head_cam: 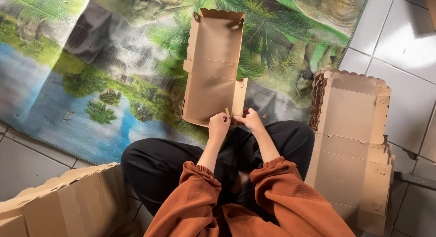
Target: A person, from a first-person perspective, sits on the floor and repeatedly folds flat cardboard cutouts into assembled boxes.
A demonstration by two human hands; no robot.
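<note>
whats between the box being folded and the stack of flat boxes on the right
In the head view, only a strip of the printed landscape mat lies between the open box and the stack.

Floor-level workspace in a home or small home packaging business, no bench or table seen. Pale tiled floor (399,41) is visible at 2 o'clock and 8 o'clock. A printed landscape mat (91,82) is spread over it at 11 o'clock. Flat cardboard box blanks (352,141) are stacked at 3 o'clock, more folded cardboard (59,200) is piled at 8 o'clock.
</note>
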